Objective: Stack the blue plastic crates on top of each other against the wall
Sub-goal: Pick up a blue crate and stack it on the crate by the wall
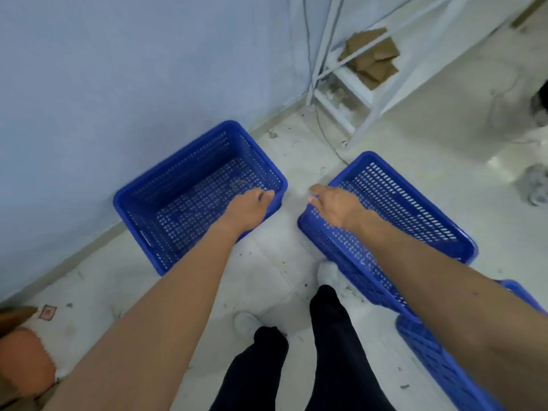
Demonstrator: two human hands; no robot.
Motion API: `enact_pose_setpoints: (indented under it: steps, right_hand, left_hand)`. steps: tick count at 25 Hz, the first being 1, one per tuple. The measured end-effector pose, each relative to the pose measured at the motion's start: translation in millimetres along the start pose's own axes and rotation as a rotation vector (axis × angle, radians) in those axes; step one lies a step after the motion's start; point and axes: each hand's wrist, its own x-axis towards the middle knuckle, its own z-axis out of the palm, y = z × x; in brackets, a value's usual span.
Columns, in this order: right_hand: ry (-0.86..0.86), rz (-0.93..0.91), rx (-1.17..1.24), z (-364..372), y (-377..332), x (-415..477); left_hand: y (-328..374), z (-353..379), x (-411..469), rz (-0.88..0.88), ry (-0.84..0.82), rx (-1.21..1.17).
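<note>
One blue perforated crate (184,185) stands on the floor against the pale blue wall (118,69). My left hand (249,209) reaches over its right rim, fingers curled on the rim's edge. A second blue crate (409,209) sits to the right, away from the wall, and looks slightly tilted. My right hand (332,206) grips its near-left corner rim. A third blue crate (444,369) lies at the lower right, partly hidden behind my right forearm. All the crates look empty.
A white metal rack (350,93) holding cardboard pieces (370,57) stands in the corner, with a cable trailing along the floor. My feet in white shoes (329,274) are between the crates. A brown object (20,360) sits at the lower left.
</note>
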Motion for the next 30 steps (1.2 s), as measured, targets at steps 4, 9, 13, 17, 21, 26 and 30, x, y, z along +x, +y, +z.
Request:
enact_pose_setpoints:
  steps: [4, 9, 13, 17, 21, 26, 30]
  right_hand:
    - [0.080, 0.151, 0.055, -33, 66, -80]
    - [0.098, 0.348, 0.153, -34, 162, -155]
    - [0.036, 0.404, 0.183, -8, 250, -191]
    - [-0.026, 0.407, 0.229, 21, 327, -214]
    - [-0.080, 0.445, 0.264, 56, 404, -226]
    - [-0.061, 0.478, 0.294, 103, 456, -201]
    - [-0.067, 0.487, 0.311, 145, 481, -166]
  left_hand:
    - [82, 30, -26, 0.131, -0.123, 0.130]
    - [149, 84, -41, 0.195, -0.226, 0.133]
    - [184, 162, -28, 0.140, -0.300, 0.166]
    - [217, 242, -30, 0.109, -0.333, 0.233]
    - [230, 317, -22, 0.039, -0.387, 0.279]
    - [227, 375, 22, -0.160, -0.392, 0.190]
    - [216, 410, 77, -0.529, -0.369, -0.111]
